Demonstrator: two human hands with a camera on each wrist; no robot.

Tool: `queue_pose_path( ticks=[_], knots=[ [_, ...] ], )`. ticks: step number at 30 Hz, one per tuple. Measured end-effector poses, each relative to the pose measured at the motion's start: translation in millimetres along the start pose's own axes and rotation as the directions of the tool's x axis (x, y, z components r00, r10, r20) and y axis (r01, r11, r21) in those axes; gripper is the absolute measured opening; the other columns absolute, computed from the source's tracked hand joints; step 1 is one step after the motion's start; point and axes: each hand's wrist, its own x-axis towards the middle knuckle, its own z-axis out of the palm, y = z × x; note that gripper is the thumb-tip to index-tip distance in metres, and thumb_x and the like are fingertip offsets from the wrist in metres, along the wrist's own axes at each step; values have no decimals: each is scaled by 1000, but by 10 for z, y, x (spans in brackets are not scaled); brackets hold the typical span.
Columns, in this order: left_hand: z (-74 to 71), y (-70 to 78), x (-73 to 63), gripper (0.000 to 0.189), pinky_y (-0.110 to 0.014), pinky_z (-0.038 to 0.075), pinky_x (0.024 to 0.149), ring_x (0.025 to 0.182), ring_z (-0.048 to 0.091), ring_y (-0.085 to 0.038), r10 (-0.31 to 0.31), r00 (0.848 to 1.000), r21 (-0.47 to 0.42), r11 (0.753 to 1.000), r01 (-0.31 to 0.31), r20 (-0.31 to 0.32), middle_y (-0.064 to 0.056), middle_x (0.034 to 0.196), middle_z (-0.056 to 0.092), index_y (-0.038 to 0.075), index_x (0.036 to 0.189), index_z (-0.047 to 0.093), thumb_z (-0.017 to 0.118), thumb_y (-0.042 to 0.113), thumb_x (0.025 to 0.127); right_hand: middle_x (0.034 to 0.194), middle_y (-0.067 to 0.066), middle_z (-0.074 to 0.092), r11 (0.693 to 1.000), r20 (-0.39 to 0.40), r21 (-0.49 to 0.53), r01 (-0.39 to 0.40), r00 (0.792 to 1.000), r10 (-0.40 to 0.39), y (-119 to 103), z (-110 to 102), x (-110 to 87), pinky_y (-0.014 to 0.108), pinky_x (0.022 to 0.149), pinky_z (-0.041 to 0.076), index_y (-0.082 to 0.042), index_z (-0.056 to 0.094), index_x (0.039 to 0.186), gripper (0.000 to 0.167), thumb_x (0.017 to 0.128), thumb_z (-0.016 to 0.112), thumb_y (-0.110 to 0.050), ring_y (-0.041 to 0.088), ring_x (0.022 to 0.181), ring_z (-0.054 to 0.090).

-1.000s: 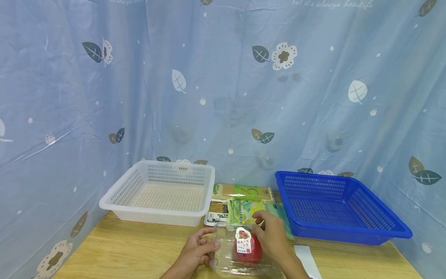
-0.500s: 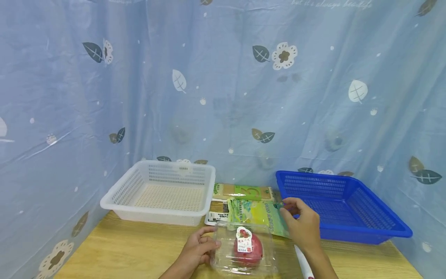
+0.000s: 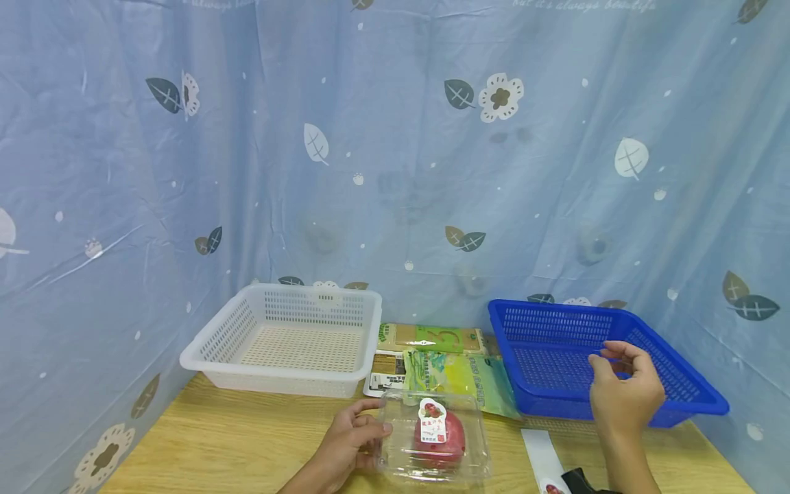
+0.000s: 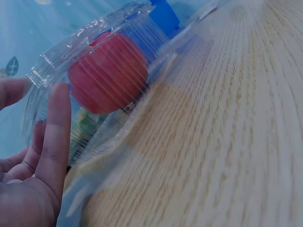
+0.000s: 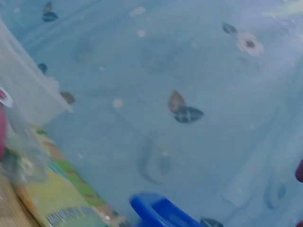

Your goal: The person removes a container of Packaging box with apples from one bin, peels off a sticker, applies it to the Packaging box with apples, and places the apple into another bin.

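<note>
A clear plastic clamshell box (image 3: 395, 449) sits on the wooden table with a red apple (image 4: 109, 75) inside. On its lid is a white label (image 3: 433, 420) with a red fruit picture and printed characters. My left hand (image 3: 348, 439) grips the box's left edge, thumb at the front and fingers toward the back corner. Over the near side of the blue basket (image 3: 555, 406) hovers my right hand (image 3: 626, 394), fingers loosely curled with nothing visible between them. Only bits of its fingertips show at the right wrist view's edge.
A white basket (image 3: 278, 384) stands back left. Between the baskets lie a yellow-green packet (image 3: 459, 377), a brown-green package (image 3: 432, 338) and a white-edged package (image 3: 387, 374). A white strip (image 3: 538, 449) with a fruit sticker lies front right. A patterned blue curtain (image 3: 395, 171) hangs behind.
My right hand has left the box lid and moved right, past the packets, to over the blue basket. The left hand and the box have stayed nearly in place.
</note>
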Motion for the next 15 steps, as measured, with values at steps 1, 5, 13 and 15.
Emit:
queue_pose_path(
  ticks=[1,5,13,15],
  knots=[
    [-1,1,0,69,-27,56,53,60,54,-7,-1,1000,0,1000,1,-1,6,74,56,-4,146,36,71,12,90,83,-24,57,999,-43,8,-31,999,32,36,-18,35,12,60,38,-10,70,99,17,85,70,1,1,76,50],
    [1,1,4,69,-30,59,55,61,54,-8,4,1000,-4,1000,-4,1,5,75,55,-5,146,36,72,11,89,83,-17,55,981,-189,111,-160,965,179,184,-97,166,14,64,38,-22,66,93,26,86,68,3,2,74,48],
    [14,9,3,69,-31,60,55,60,56,-9,1,1000,7,1000,-1,-24,2,84,59,-4,146,39,74,13,88,86,-1,40,817,-382,512,-266,781,494,349,-264,335,13,69,38,-17,53,91,34,84,59,15,5,78,41],
    [12,4,-2,69,-31,59,54,58,56,-9,0,1000,9,1000,1,-31,2,85,59,-4,145,40,74,13,88,86,-2,36,798,-407,522,-301,735,543,380,-294,341,13,71,38,-18,49,91,32,87,56,13,5,80,40]
  ],
)
